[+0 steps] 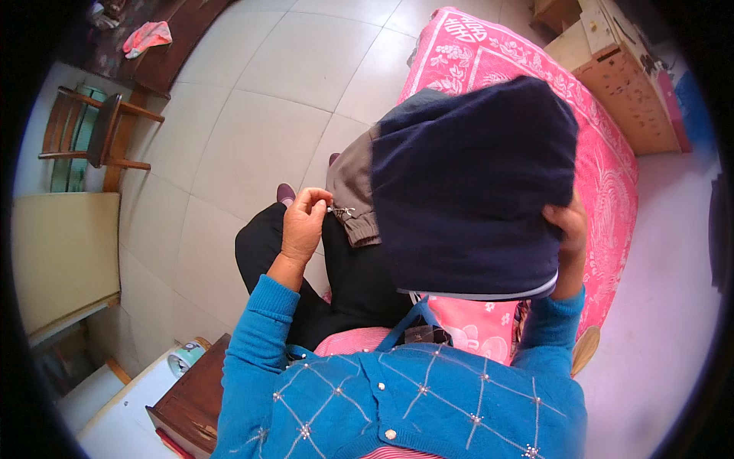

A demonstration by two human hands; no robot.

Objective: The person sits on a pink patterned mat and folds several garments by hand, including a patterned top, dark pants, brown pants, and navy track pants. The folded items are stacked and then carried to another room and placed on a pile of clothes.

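Observation:
My left hand [305,221] pinches the end of a drawcord [342,211] with its thumb and fingers, beside the elastic cuff of a brown-grey cloth garment [352,178]. A large dark navy cloth garment [470,189] with a pale edge band hangs in front of me, over part of the brown-grey one. My right hand [567,221] grips the navy garment at its right side; most of its fingers are hidden behind the cloth. Below the navy garment, a blue strap [406,322] lies across my lap.
A pink patterned bedcover [608,201] spreads under and beyond the garments. A wooden cabinet [628,94] stands at the back right. At the left are a wooden chair [103,129], a dark table [166,46] with a pink cloth [148,39], and a brown wooden box [195,396].

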